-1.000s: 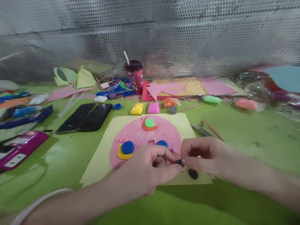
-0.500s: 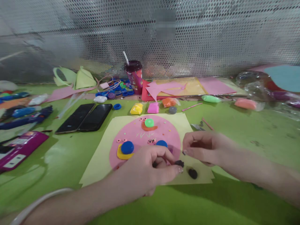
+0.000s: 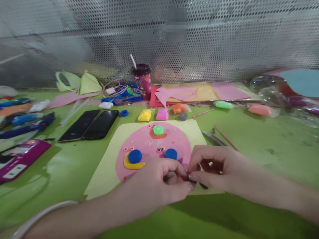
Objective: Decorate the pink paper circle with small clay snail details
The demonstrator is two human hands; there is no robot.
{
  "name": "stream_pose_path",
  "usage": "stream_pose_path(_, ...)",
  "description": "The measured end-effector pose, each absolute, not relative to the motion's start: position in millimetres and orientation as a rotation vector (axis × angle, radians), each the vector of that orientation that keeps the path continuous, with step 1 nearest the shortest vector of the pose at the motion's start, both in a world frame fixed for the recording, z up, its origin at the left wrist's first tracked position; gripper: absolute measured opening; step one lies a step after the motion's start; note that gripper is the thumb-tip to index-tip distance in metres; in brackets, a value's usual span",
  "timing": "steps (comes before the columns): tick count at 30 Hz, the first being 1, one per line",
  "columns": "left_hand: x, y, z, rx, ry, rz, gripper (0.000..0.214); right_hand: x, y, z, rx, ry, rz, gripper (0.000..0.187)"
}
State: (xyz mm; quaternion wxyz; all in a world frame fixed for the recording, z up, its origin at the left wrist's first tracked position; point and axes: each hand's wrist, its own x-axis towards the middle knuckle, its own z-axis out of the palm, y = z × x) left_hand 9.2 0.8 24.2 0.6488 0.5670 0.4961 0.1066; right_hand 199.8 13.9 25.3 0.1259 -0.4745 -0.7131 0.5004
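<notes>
My left hand point(image 3: 159, 189) and my right hand point(image 3: 214, 167) meet fingertip to fingertip over the near right edge of a yellow paper sheet point(image 3: 109, 159). Both pinch a small piece of black clay point(image 3: 191, 181) between them. A second black lump point(image 3: 203, 186) is mostly hidden under my right fingers. On the sheet lies a pink paper circle point(image 3: 154, 146) with snail figures made of blue caps point(image 3: 135, 156), a green cap point(image 3: 158, 129) and bits of clay.
Two black phones point(image 3: 89, 124) lie to the left. Clay pieces in yellow point(image 3: 145, 115), pink point(image 3: 162, 114), orange and green sit behind the sheet. A cup with a straw point(image 3: 142, 79) stands at the back by coloured papers. A perforated metal wall closes the rear.
My right hand, which had drawn back to the right half a second ago, has come back to my left fingertips and now covers the loose black lump.
</notes>
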Motion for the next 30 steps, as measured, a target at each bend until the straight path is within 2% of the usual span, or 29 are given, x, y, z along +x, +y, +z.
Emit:
stream_pose_path(9,7,3,26,1.253,1.155,0.324,0.017,201,20,25,-1.441,-1.982,1.496,0.019)
stream_pose_path(16,8,3,27,1.271,1.164,0.324,0.022,194,13,22,-1.511,-1.644,1.56,0.029)
stream_pose_path(30,7,2,23,1.256,1.174,0.338,0.016,198,14,18,-1.492,-1.874,1.521,0.023)
